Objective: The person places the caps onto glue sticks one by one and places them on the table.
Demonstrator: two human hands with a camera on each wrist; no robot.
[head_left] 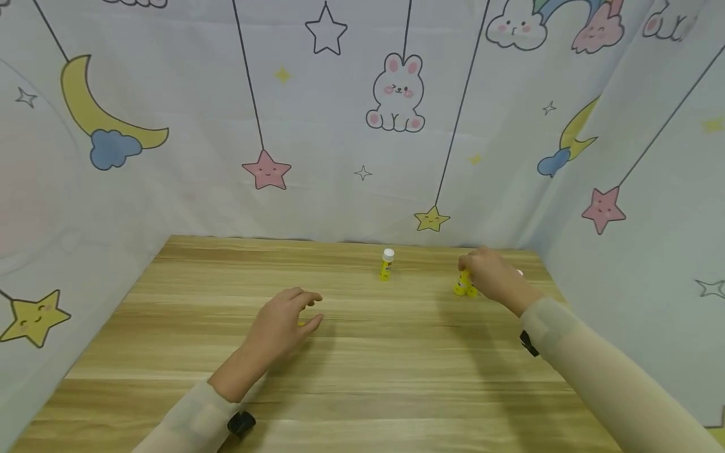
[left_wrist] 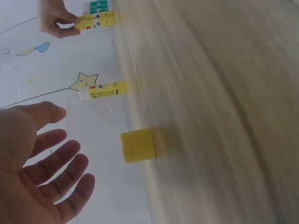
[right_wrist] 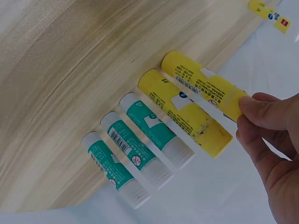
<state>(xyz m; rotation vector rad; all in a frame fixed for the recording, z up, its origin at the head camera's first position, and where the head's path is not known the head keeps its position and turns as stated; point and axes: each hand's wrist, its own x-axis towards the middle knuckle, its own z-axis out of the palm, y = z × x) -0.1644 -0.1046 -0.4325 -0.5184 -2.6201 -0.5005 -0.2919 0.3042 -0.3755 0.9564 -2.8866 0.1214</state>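
Note:
My right hand [head_left: 491, 277] pinches the upper end of a yellow glue stick [right_wrist: 201, 81] between thumb and fingers. The stick stands on the table at the end of a row, beside another yellow glue stick [right_wrist: 184, 112]. Three green glue sticks [right_wrist: 114, 163] with whitish upper ends continue this row. My left hand [head_left: 277, 324] hovers over the table at the left, fingers spread and loosely bent, holding nothing. Near it is a small plain yellow piece [left_wrist: 138, 146], mostly hidden behind the hand in the head view. A yellow glue stick with a white cap [head_left: 386, 264] stands alone between both hands.
The wooden table [head_left: 362, 390] ends at a white cloth backdrop [head_left: 340, 126] printed with stars, moons and rabbits. Cloth also borders the table on the left and right. A black strap piece [head_left: 241, 424] sits at the left sleeve's cuff.

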